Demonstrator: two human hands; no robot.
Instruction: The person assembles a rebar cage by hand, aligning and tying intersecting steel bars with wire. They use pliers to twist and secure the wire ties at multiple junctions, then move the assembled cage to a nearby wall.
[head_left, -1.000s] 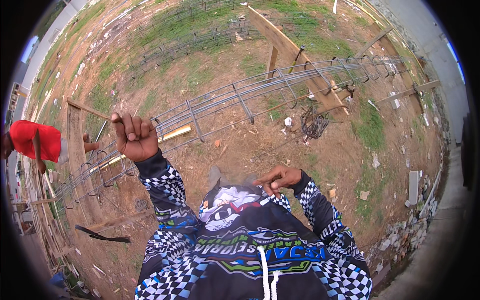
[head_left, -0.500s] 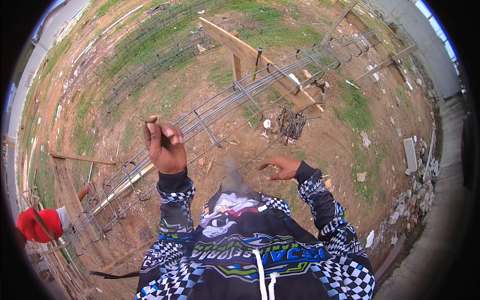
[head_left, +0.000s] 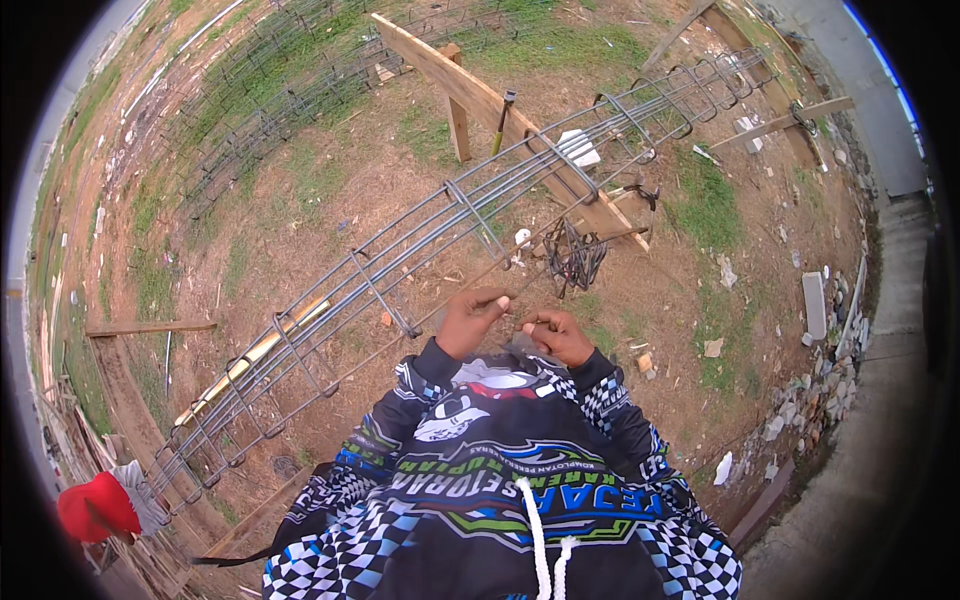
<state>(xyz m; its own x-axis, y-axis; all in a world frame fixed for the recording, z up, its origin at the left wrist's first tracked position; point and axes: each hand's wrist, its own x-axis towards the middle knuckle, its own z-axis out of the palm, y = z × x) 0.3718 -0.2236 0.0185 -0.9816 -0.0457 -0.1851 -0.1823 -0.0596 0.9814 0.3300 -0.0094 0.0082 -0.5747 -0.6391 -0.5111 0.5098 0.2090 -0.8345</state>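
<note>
My left hand point(head_left: 472, 322) is in front of my body, beside the near lower bar of a long steel rebar cage point(head_left: 380, 288). Its thumb and fingers are pinched together, on something too small to make out. Close to its right, my right hand point(head_left: 560, 337) has its fingers curled in, and what they hold, if anything, is hidden. The cage runs diagonally from lower left to upper right, with square stirrups around its long bars. Just beyond my hands hangs a tangled bundle of dark wire point(head_left: 575, 258) by the cage.
A wooden plank support point(head_left: 440, 70) crosses under the cage, with a hammer point(head_left: 502, 122) upright against it. A pale yellow strip point(head_left: 250, 362) lies along the cage. A person in a red cap point(head_left: 100, 505) is at the lower left. Rubble point(head_left: 790, 420) lines the right.
My left hand has come right and down from over the cage to near my right hand. The right hand has moved slightly left and its fingers have curled in.
</note>
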